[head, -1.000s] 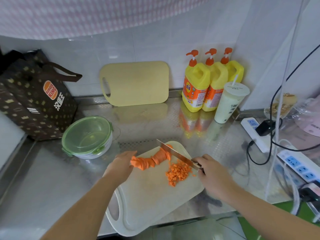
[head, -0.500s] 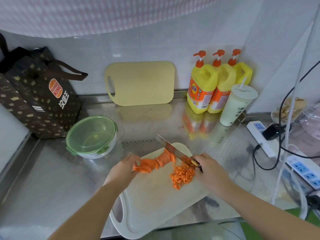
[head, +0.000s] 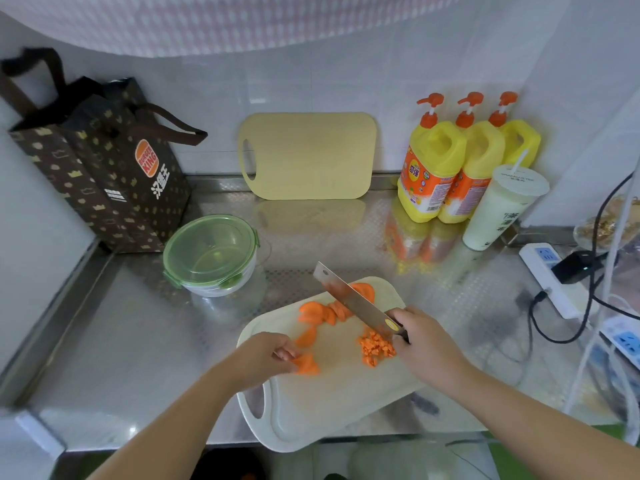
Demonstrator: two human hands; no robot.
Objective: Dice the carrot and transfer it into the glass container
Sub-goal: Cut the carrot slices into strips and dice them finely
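carrot slices (head: pixel 332 311) lie fanned at 12 o'clock on the cutting board (head: pixel 329 403), diced pile (head: pixel 375 348) at 3. risk: the loose slices i pinch may slide under the knife (head: pixel 349 299), bringing blade to fingertips (head: pixel 284 353); the board seems to overhang the counter (head: pixel 138 341) and could tip. my left hand (head: pixel 263 355) pinches slices at 9 o'clock; my right hand (head: pixel 427 344) grips the knife handle, blade aslant. glass container (head: pixel 211 254), lidded, at 10 o'clock.

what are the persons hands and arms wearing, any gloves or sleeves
Left hand and right hand are bare: no gloves, rings or watch visible. Both forearms are uncovered as far as the frame shows, with no sleeve in view.
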